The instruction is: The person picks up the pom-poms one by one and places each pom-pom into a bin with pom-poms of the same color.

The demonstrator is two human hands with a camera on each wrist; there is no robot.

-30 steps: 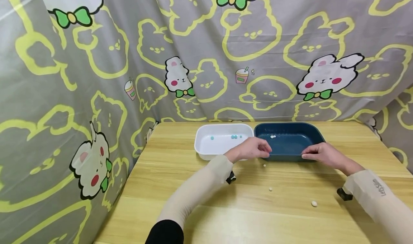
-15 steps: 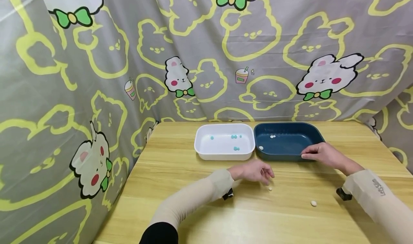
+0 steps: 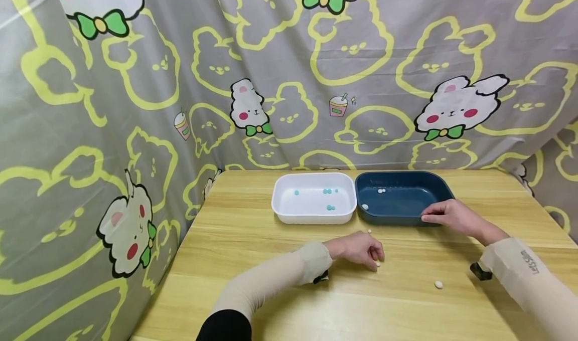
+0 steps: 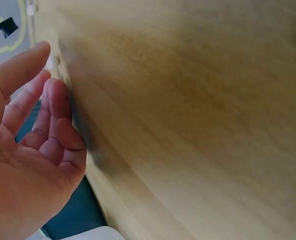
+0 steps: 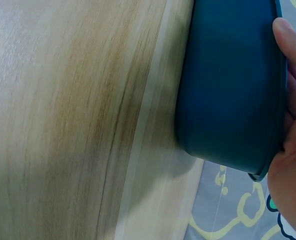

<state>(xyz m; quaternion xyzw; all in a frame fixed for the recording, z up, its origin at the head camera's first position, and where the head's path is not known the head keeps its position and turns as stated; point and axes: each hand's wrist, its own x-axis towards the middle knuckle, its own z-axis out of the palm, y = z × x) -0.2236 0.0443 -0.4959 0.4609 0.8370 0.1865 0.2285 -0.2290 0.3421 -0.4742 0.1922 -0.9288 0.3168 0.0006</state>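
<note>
My left hand (image 3: 361, 249) is low over the table, fingertips right at a small white bead (image 3: 378, 264). In the left wrist view its thumb (image 4: 25, 65) and forefinger stand a little apart, the other fingers bent. My right hand (image 3: 455, 215) grips the near right rim of a dark blue tray (image 3: 406, 220), thumb outside and fingers over the inner side. Several white pieces lie in that tray, one larger white piece (image 3: 365, 207) at its near left corner. Another white bead (image 3: 369, 231) sits just in front of the trays, and a bigger white piece (image 3: 438, 284) lies to the right.
A white tray (image 3: 313, 219) stands directly left of the blue one, with several teal beads (image 3: 327, 191) in it. Both trays are near the back edge of the wooden table (image 3: 253, 250). A patterned grey curtain (image 3: 289, 145) hangs behind and along the left.
My left hand has come from over the trays' near edges down toward the bead on the table. A larger white piece now shows in the blue tray. My right hand has stayed put.
</note>
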